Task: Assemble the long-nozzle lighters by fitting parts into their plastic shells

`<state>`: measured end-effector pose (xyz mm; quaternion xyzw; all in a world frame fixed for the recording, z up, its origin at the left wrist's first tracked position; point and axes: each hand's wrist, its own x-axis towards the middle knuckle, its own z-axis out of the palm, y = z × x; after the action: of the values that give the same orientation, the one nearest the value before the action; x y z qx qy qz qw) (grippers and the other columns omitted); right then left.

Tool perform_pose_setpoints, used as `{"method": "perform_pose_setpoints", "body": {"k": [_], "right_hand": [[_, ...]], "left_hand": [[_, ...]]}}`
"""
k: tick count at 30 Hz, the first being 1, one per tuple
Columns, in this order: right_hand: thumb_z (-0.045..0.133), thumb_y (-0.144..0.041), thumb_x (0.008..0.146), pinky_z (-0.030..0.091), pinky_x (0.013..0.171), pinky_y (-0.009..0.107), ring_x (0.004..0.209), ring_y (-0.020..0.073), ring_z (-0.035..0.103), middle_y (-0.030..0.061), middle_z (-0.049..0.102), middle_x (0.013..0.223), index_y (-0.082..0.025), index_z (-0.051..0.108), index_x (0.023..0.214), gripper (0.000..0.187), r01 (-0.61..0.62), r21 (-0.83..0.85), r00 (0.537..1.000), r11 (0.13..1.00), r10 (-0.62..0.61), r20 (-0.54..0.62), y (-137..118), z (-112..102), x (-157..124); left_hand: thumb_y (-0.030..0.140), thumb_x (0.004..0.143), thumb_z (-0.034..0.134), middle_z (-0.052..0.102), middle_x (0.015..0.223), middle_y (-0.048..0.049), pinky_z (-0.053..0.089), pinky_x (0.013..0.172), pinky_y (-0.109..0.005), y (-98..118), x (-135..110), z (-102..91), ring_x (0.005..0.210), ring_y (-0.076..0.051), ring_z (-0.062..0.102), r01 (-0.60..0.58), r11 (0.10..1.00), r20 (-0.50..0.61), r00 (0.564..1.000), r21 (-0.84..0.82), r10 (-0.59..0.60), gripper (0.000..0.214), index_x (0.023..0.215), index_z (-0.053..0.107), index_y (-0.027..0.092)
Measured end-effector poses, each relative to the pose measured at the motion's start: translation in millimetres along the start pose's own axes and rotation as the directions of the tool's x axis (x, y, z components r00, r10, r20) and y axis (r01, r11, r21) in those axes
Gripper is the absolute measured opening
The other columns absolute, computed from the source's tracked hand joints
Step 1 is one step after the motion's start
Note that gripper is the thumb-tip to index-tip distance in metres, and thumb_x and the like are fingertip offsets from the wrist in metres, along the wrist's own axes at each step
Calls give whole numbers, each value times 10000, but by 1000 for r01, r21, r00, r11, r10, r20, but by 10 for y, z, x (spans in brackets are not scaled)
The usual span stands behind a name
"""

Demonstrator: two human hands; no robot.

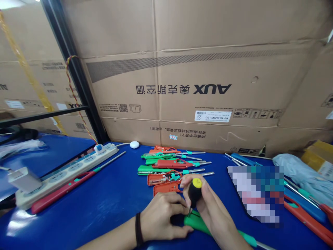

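Note:
My right hand (212,208) is closed around a screwdriver (195,191) with a black handle and a yellow cap. It stands nearly upright, its tip on the body of a green long-necked lighter (196,222). At the lighter's left end, my left hand (165,215) pinches the green body between thumb and fingers. The lighter's metal tube runs out to the lower right, past my right wrist. Just beyond my hands lie several red and green lighters (166,163), some with their casings open and wires showing. An orange casing half (166,189) is partly hidden behind my left hand.
On the left, a white power strip (70,173) with a plugged-in charger (24,178) lies beside a long red lighter (65,189). A blurred-out flat device (256,194) and more lighters (307,218) are at the right. Cardboard (169,86) walls the back of the blue table (104,208).

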<state>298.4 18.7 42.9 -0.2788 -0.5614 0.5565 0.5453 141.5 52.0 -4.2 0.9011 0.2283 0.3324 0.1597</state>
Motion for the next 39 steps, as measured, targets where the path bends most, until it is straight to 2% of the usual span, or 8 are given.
{"method": "perform_pose_setpoints", "body": {"k": [9, 14, 19, 23, 28, 33, 36, 39], "right_hand": [[344, -576, 944, 421, 655, 275, 699, 147, 477, 11, 515, 861, -266, 516, 979, 357, 7, 21, 998, 1000, -6, -62, 7, 14, -2], [542, -506, 894, 422, 676, 253, 671, 130, 486, -32, 517, 799, -310, 476, 1058, 264, 61, -35, 996, 998, -63, -56, 20, 0, -26], [382, -562, 936, 433, 689, 285, 731, 160, 501, 26, 526, 916, -266, 531, 1017, 342, 29, -41, 997, 999, -32, -70, 52, -4, -13], [558, -489, 884, 445, 699, 276, 713, 153, 503, -17, 505, 812, -313, 504, 1026, 233, 78, -46, 994, 996, -81, -73, 8, 17, -15], [369, -563, 938, 445, 685, 298, 702, 163, 505, 21, 530, 902, -295, 557, 998, 333, 49, -43, 995, 998, -53, -87, -38, 36, -26], [551, -460, 896, 453, 706, 277, 738, 149, 530, 5, 534, 934, -320, 532, 976, 162, 133, -69, 987, 989, -138, -79, 19, 16, -18], [435, -486, 946, 430, 629, 257, 635, 133, 476, -23, 491, 779, -329, 520, 1020, 194, 135, 0, 989, 991, -134, -54, 83, -30, -18], [328, -513, 970, 436, 697, 282, 688, 130, 489, 21, 498, 978, -289, 569, 995, 330, 113, -71, 993, 991, -115, -33, 66, -25, -9]], "left_hand": [[317, 746, 715, 719, 869, -34, 518, 653, -210, 18, 10, -23, 730, -161, 668, -2, 1000, 19, 1000, -1, 2, 188, 853, 721, 163], [318, 764, 693, 721, 883, -37, 522, 670, -229, 18, 10, -24, 754, -174, 672, 3, 1000, 34, 999, -8, -2, 179, 853, 721, 166], [329, 752, 708, 721, 877, -36, 523, 667, -224, 16, 8, -24, 753, -171, 674, 12, 1000, 18, 1000, -13, -12, 190, 852, 726, 169], [336, 776, 683, 722, 903, -39, 525, 698, -232, 10, 2, -21, 786, -177, 674, 29, 999, 51, 998, -39, -27, 206, 903, 729, 181], [336, 759, 698, 718, 883, -33, 522, 681, -225, 5, -4, -19, 761, -170, 670, 33, 999, 36, 999, -24, -32, 191, 868, 730, 182], [330, 778, 675, 716, 925, -41, 522, 722, -238, 7, -4, -19, 805, -180, 670, 52, 998, 71, 996, -42, -49, 221, 946, 729, 196], [334, 771, 684, 717, 910, -37, 518, 690, -226, 8, -5, -17, 777, -172, 668, 50, 998, 61, 997, -34, -48, 203, 907, 730, 190], [349, 753, 704, 717, 894, -34, 517, 700, -231, 6, -5, -17, 777, -175, 665, 46, 998, 38, 998, -39, -44, 212, 893, 733, 194]]}}
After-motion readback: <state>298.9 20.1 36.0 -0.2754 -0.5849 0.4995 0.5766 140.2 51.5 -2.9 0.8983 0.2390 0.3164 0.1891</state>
